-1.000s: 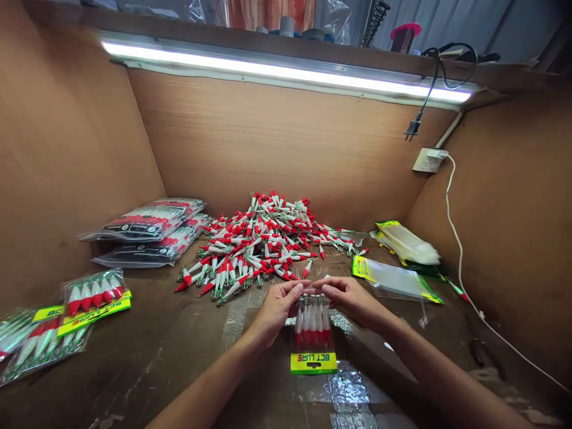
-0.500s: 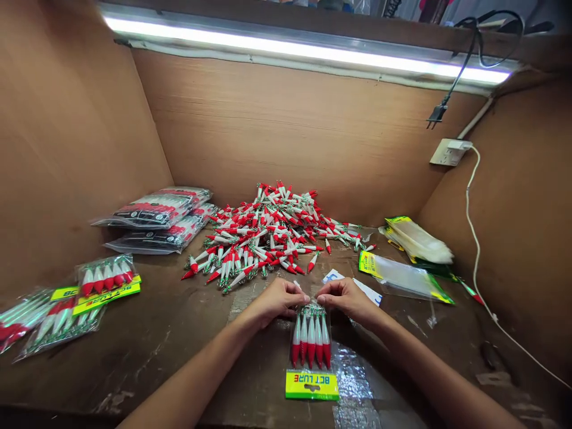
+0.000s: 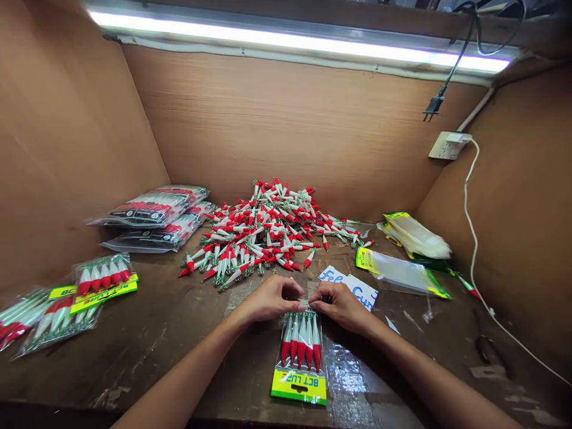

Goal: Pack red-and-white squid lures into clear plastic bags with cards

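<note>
A clear bag point(image 3: 300, 351) with a yellow and green BCT LURE header holds several red and white lures side by side, its header toward the front edge. My left hand point(image 3: 273, 300) pinches the bag's far edge on the left, thumb against the plastic. Close beside it, my right hand point(image 3: 342, 304) has its fingers closed together at the right of the same edge. Behind both hands lies a big heap of loose lures point(image 3: 268, 232).
Filled lure bags point(image 3: 105, 277) lie at the left, near stacked large packs point(image 3: 152, 208). Flat packaging bags point(image 3: 402, 271) rest at the right. A lettered paper point(image 3: 357, 289) is behind my right hand. A white cable point(image 3: 469, 220) hangs from a socket point(image 3: 447, 146).
The lure bag has shifted slightly left and its header sits closer to the lures. My left thumb and index finger have spread apart. More of the lettered paper shows.
</note>
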`<state>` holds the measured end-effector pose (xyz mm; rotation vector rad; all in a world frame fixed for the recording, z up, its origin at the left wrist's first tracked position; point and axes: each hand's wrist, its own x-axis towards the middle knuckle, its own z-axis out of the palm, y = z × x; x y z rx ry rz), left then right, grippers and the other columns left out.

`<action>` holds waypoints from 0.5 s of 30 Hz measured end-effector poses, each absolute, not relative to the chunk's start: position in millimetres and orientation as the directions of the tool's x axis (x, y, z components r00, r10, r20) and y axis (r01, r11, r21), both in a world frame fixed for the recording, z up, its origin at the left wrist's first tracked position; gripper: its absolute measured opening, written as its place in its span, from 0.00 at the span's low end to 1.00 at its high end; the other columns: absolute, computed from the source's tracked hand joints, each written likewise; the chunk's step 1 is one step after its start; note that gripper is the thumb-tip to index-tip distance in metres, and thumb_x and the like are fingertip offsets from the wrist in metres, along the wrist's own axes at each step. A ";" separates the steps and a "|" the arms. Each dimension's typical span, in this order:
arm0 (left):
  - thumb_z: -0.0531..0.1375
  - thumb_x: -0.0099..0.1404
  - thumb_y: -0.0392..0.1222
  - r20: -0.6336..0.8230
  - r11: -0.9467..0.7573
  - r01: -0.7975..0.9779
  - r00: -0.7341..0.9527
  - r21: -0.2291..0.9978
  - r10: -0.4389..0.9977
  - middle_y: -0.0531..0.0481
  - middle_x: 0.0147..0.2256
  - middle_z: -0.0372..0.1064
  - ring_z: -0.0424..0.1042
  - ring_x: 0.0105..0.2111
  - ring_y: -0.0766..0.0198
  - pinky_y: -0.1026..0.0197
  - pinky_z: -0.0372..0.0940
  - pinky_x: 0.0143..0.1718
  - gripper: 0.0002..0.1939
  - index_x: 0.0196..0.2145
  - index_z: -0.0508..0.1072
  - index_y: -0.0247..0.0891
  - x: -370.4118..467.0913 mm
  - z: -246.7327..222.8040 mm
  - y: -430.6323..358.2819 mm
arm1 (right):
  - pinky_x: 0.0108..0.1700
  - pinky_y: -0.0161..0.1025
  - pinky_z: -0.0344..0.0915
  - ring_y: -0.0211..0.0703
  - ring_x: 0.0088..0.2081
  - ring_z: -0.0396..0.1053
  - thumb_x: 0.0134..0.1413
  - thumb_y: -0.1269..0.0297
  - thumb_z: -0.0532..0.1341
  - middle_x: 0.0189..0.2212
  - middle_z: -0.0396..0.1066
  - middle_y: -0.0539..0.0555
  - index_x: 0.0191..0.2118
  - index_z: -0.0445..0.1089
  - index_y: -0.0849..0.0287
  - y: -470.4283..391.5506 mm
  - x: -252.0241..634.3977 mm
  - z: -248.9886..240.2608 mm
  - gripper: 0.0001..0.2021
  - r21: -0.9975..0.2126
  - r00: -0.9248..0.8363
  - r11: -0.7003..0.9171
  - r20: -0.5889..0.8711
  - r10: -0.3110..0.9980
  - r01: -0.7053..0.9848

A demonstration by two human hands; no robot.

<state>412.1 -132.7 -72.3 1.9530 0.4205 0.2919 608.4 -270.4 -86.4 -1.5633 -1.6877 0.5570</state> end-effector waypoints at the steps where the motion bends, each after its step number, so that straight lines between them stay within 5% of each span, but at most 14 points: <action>1: 0.71 0.54 0.48 0.016 -0.387 0.162 0.909 0.908 0.417 0.46 0.35 0.78 0.75 0.35 0.57 0.62 0.65 0.36 0.23 0.46 0.80 0.35 411.8 -71.8 -134.1 | 0.39 0.36 0.64 0.42 0.35 0.73 0.56 0.70 0.65 0.32 0.76 0.51 0.35 0.79 0.57 -270.5 607.7 -85.6 0.04 -0.743 0.028 0.160 0.234 0.972 0.650; 9: 0.76 0.46 0.47 0.108 -0.663 0.258 0.883 0.703 0.457 0.46 0.43 0.75 0.74 0.43 0.50 0.52 0.66 0.47 0.48 0.64 0.66 0.45 404.2 -64.9 -154.1 | 0.39 0.35 0.64 0.41 0.34 0.73 0.54 0.75 0.64 0.31 0.76 0.50 0.34 0.78 0.58 -271.7 607.2 -81.8 0.07 -0.704 -0.021 0.214 0.273 0.962 0.677; 13: 0.72 0.53 0.42 0.358 -0.843 0.316 0.798 0.435 0.484 0.40 0.64 0.59 0.59 0.63 0.41 0.41 0.56 0.61 0.49 0.69 0.56 0.47 391.5 -61.1 -199.6 | 0.36 0.33 0.63 0.39 0.31 0.71 0.55 0.74 0.63 0.30 0.75 0.50 0.34 0.78 0.57 -275.4 605.4 -81.1 0.07 -0.655 -0.054 0.234 0.283 0.958 0.719; 15: 0.65 0.62 0.39 0.471 -0.899 0.356 0.767 0.254 0.437 0.43 0.68 0.54 0.53 0.67 0.43 0.40 0.52 0.65 0.38 0.67 0.59 0.48 382.5 -70.3 -231.3 | 0.35 0.33 0.62 0.38 0.31 0.70 0.56 0.74 0.63 0.30 0.74 0.50 0.34 0.78 0.57 -277.1 604.0 -80.7 0.07 -0.623 -0.072 0.248 0.294 0.953 0.742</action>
